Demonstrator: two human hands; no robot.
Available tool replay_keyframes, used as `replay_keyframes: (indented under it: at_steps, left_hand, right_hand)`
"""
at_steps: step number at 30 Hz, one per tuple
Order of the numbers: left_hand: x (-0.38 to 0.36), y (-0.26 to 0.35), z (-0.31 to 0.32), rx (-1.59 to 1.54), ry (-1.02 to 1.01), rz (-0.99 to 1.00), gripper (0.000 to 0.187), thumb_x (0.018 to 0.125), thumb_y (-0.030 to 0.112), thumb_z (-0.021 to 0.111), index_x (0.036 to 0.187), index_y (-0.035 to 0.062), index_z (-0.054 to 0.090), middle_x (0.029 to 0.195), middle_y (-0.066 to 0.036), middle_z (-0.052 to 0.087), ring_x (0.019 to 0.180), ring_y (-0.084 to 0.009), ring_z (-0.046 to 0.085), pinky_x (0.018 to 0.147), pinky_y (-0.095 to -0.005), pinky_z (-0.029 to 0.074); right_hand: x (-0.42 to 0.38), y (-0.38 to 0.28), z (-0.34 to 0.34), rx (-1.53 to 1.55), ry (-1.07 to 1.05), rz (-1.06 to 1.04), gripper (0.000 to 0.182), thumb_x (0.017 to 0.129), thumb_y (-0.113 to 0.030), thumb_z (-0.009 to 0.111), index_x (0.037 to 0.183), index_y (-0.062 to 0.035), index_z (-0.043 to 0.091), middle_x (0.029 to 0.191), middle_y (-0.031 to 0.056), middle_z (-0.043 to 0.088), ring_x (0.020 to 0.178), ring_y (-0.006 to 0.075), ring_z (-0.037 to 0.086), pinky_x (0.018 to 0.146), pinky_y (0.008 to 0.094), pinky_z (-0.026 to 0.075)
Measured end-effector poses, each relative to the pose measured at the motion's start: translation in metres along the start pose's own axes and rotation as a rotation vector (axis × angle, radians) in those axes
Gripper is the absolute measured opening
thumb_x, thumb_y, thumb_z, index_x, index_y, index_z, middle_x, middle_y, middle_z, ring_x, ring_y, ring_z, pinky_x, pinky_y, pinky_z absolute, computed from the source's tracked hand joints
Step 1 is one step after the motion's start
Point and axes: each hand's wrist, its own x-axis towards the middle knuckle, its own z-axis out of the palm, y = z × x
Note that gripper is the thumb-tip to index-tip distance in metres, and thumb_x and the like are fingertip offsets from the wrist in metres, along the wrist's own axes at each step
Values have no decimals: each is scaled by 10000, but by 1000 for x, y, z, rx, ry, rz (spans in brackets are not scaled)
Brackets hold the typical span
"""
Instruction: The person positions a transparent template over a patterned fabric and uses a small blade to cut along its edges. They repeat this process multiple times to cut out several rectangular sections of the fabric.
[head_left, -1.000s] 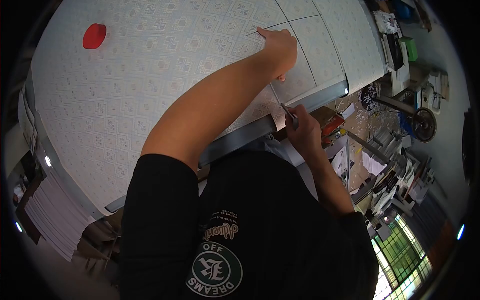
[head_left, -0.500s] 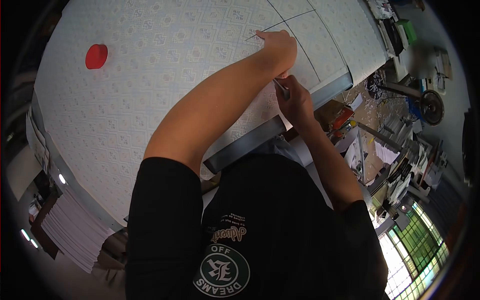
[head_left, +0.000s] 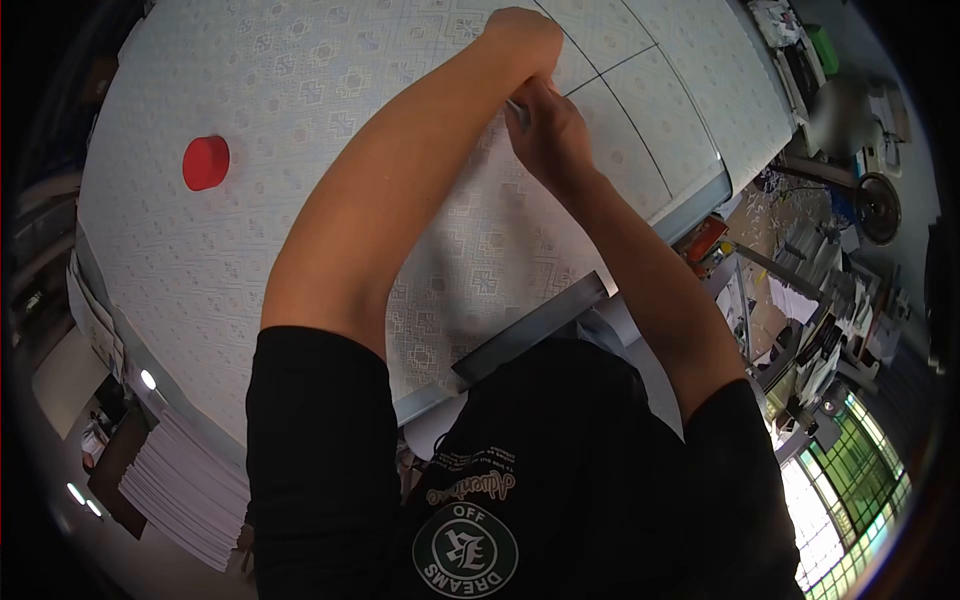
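Head view, nearest first: the black T-shirt (head_left: 500, 480) carries a round badge, upside down, reading "OFF DREAMS". Beyond it, the right hand (head_left: 548, 135) is closed around a thin cutting tool (head_left: 517, 110) on the patterned sheet (head_left: 330, 120). Just past that grip, the left hand (head_left: 520, 35) presses flat; whether it clasps anything I cannot tell. A slip could nick those fingers or veer off the scored line (head_left: 625, 95).

Wide desk (head_left: 560, 335) with metal front edge, patterned sheet (head_left: 330, 110) spread flat over it, dark cut lines across the sheet, red cap (head_left: 206, 162) resting on sheet at left
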Motion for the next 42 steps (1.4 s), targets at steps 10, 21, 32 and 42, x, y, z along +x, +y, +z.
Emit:
replay_keyframes:
  at_steps: [10,21,32,42]
  left_hand:
    - [51,-161,-38,-37,115,-74,491,692,407,926,1021,91,744,1094,-104,736,1039,-294,704,891,-497,517]
    - [51,-166,-35,-100,212,-134,485,705,426,915,1010,93,739,1076,-97,735,1014,-286,702,888,-484,512]
    - [-27,-150,-41,-124,360,-232,480,717,443,906,1000,95,735,1059,-91,735,991,-278,700,885,-472,507]
    - [-197,-148,137,-365,1209,-632,256,925,166,718,1119,6,671,1070,-163,653,992,-347,605,898,-462,500]
  right_hand:
    - [44,-22,12,-61,-41,24,168,884,-79,698,943,-76,541,768,141,656,740,362,654,738,489,514]
    - [126,-12,82,33,79,-21,186,855,-73,731,954,-83,575,806,184,654,768,389,652,727,500,525]
    - [57,41,1,182,5,125,316,944,-169,764,1240,-112,671,1103,103,763,1028,151,719,874,311,563]
    - [-54,33,-37,144,-182,52,464,958,-41,652,1398,-105,518,1437,142,614,1486,358,415,1255,521,184]
